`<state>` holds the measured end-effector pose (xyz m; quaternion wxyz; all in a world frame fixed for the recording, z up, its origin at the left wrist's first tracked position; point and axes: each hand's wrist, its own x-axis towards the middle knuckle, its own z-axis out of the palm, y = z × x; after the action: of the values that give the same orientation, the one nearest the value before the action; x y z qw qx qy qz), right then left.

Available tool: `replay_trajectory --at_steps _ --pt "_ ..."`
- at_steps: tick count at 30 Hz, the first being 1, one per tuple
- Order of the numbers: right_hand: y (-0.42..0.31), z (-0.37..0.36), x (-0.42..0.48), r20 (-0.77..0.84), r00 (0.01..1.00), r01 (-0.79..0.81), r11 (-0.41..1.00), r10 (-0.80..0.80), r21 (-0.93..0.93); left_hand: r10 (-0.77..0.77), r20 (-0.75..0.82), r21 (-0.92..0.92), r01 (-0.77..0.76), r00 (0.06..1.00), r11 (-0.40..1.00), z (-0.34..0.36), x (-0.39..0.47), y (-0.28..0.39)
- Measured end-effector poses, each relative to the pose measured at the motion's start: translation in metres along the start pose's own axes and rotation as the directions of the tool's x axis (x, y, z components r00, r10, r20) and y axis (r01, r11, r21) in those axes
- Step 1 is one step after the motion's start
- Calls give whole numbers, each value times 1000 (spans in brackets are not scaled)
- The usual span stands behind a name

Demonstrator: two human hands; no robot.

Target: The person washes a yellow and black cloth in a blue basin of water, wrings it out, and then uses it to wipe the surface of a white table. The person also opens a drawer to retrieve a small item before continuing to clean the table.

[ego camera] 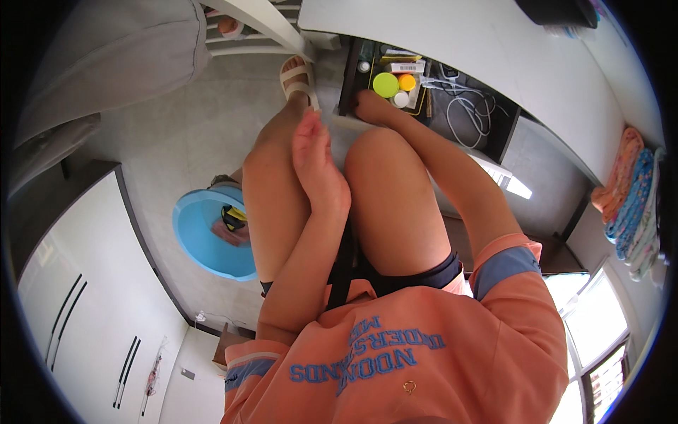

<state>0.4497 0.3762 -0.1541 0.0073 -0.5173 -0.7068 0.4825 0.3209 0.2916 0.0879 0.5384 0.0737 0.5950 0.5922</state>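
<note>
My left hand (319,159) is raised above the gap between my knees, palm partly turned up and fingers bent; the fingertips are blurred, so a small thing between them cannot be ruled out. At the near left corner of a pulled-out drawer (509,139) is my right hand (371,107), its fingers curled and mostly hidden. Beside it in the drawer, a tray holds a round green-lidded container (385,85), an orange-lidded one (407,82), a white-lidded one (400,99) and a small box (408,67). White cables (466,119) lie coiled to the right.
A white tabletop (450,37) overhangs the drawer. On the floor by my left leg stands a blue plastic basin (196,238) with cloth (231,233) inside. White cabinet doors (100,297) are at the left, a grey-covered piece of furniture (127,63) at the upper left, folded patterned fabrics (627,191) at the right.
</note>
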Motion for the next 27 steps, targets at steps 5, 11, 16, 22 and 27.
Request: replay_trajectory --at_steps 5,11,16,22,27 --pt "9 6 0 44 998 50 998 -49 -25 -41 -24 -57 40 999 998 6 -2 4" --pt "9 10 5 133 987 106 990 -93 -95 -25 -41 -94 21 999 995 4 0 2" --pt "6 10 2 88 996 -2 1000 2 -3 -22 -3 -54 22 1000 998 -3 1 -4" --pt "14 9 2 81 996 -27 997 21 77 40 -35 -124 -44 999 991 3 0 -3" --pt "-4 -50 -50 62 992 -101 382 113 919 26 3 -59 -25 1000 998 -3 1 -4"
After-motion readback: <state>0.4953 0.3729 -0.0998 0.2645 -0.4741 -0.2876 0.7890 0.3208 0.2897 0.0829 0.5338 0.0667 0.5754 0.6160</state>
